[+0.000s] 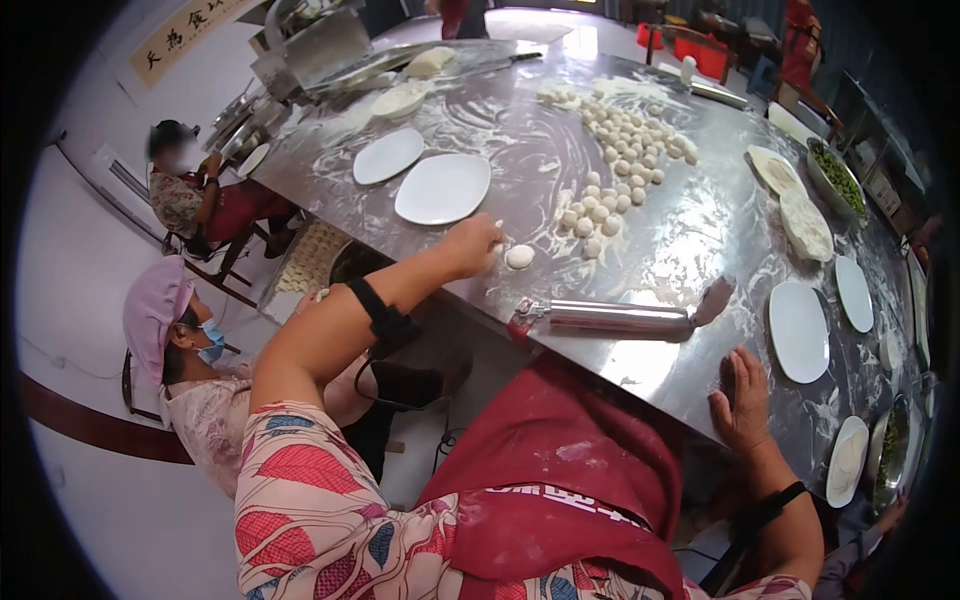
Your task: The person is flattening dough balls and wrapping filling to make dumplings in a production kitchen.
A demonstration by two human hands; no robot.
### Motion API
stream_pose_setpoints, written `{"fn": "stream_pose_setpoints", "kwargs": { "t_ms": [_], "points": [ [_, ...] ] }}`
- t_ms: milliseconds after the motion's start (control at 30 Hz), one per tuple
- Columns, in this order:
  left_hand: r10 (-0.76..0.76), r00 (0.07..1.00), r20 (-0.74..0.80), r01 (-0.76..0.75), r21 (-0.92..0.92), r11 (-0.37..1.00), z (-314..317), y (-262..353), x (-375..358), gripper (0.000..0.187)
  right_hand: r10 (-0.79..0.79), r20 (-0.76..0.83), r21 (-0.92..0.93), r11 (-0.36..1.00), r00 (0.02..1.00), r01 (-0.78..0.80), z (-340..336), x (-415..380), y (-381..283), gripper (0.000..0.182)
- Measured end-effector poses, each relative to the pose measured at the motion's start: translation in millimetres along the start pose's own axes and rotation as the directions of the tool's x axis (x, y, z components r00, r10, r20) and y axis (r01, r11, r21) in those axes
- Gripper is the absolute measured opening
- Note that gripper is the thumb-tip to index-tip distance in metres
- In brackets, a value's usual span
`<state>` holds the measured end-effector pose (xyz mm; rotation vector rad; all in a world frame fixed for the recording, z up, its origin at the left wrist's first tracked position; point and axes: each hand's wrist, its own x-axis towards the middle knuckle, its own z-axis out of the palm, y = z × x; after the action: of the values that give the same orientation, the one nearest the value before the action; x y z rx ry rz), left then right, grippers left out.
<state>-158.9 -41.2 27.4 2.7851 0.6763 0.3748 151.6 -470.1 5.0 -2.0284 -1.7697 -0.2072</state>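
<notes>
My left hand [470,246] is low over the near edge of the steel table, its fingers curled together. A little white shows at its fingertips, but I cannot make out what they hold. Just right of them lies a flattened round dough piece [519,257]. My right hand [742,402] rests at the table's edge with fingers stretched out and holds nothing. Between my hands lies a metal rolling pin [620,318], untouched. Beyond it, many small dough balls [603,215] are spread on the floured surface.
White plates [443,188] stand ahead of my left hand, another plate [798,332] to the right. Long dough sheets [803,222] and a bowl of chopped greens [836,178] lie far right. A co-worker in a pink cap [160,310] sits at left beside a tray of dumplings [312,257].
</notes>
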Motion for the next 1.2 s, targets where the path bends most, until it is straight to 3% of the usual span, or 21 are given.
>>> {"fn": "stream_pose_setpoints", "kwargs": {
  "t_ms": [167,267,367,467,567,667,767,900,1000,1100,1200],
  "points": [
    [0.067,0.993,0.095,-0.067,-0.011,0.998,-1.9,-1.4,-21.9,0.034,0.009,0.018,-0.001,1.0,1.0,-0.009,0.5,0.0,-0.3,0.059],
    [-0.008,0.978,0.211,0.01,-0.008,1.0,-2.0,-3.6,-20.5,0.038,0.019,0.021,0.013,1.0,1.0,-0.019,1.8,-0.9,1.2,0.059],
    [-0.019,0.984,0.175,0.017,0.011,1.0,-18.7,8.2,-26.5,0.046,0.033,0.033,0.009,0.999,0.999,-0.033,1.9,-2.0,1.7,0.058],
    [0.019,0.991,-0.135,-0.029,-0.077,0.997,-7.5,0.0,-11.0,0.058,0.032,0.059,-0.012,0.999,0.998,-0.031,1.8,0.7,1.0,0.057],
    [0.059,0.988,-0.142,-0.043,0.109,0.993,15.8,4.9,1.9,0.077,0.027,0.094,-0.014,1.0,0.995,-0.025,0.1,2.1,0.5,0.058],
    [0.112,0.993,-0.04,-0.097,0.268,0.959,46.5,5.1,0.2,0.089,0.02,0.107,-0.016,1.0,0.994,-0.018,0.4,4.7,2.4,0.059],
    [0.094,0.995,0.034,-0.1,0.244,0.965,50.4,8.0,-2.3,0.097,0.036,0.115,-0.021,0.999,0.993,-0.034,-3.6,7.3,1.0,0.06],
    [0.114,0.99,0.082,-0.127,0.173,0.977,42.5,3.1,-2.6,0.098,0.011,0.117,-0.031,0.999,0.993,-0.008,0.0,5.6,1.4,0.062],
    [0.133,0.991,-0.007,-0.133,-0.097,0.986,38.6,-7.0,-9.2,0.096,0.0,0.086,-0.012,1.0,0.996,0.001,-0.2,1.6,4.2,0.062],
    [0.173,0.985,0.002,-0.172,-0.046,0.984,35.5,-9.6,-25.0,0.082,0.017,0.065,0.009,1.0,0.998,-0.017,0.9,2.3,3.5,0.061],
    [0.311,0.949,0.056,-0.311,-0.009,0.95,39.1,-7.8,-20.5,0.064,0.007,0.069,0.008,1.0,0.998,-0.008,-1.8,4.9,1.9,0.061]
  ]
}}
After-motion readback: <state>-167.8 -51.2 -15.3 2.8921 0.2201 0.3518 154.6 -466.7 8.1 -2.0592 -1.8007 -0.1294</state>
